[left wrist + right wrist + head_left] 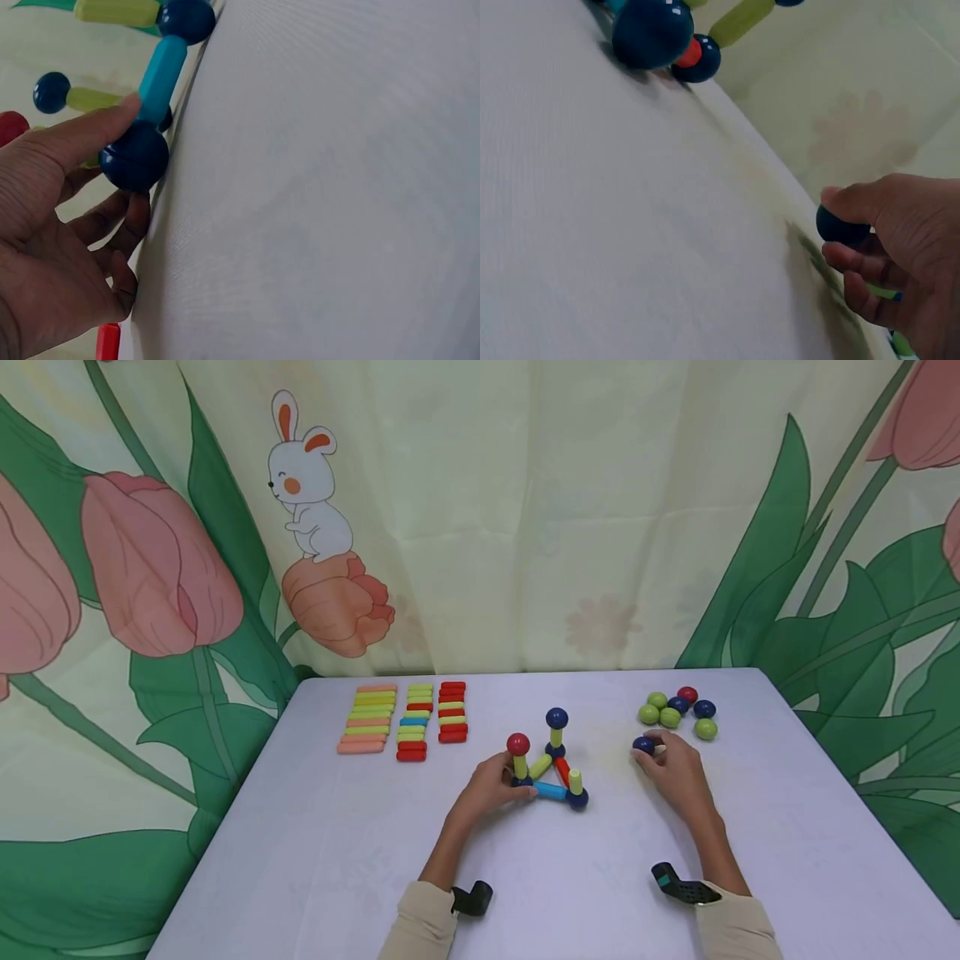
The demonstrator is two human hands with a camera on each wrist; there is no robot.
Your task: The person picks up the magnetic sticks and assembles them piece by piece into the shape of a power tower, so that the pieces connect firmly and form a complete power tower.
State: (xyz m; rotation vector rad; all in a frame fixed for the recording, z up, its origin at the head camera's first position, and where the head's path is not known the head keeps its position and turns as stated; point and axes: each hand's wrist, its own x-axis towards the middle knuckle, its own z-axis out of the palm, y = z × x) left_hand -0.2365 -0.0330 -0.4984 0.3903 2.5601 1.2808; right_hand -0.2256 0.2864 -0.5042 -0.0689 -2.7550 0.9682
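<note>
A triangular frame of balls and rods stands on the table, its base made of dark blue balls joined by a light blue rod (551,791), a red rod (562,770) and a yellow-green rod (540,767). Upright yellow-green rods rise from the corners. A red ball (518,744) tops the left one and a dark blue ball (557,718) the back one; the front-right rod (575,780) is bare on top. My left hand (489,787) grips the left corner's blue ball (135,157). To the right, my right hand (678,772) pinches a loose dark blue ball (841,225).
Several green, blue and red balls (670,717) lie in a group at the back right. Back left, rods are laid in three columns: longer peach and yellow ones (370,720), then shorter mixed ones (415,722) and red ones (452,712). A patterned curtain (525,527) hangs behind the table.
</note>
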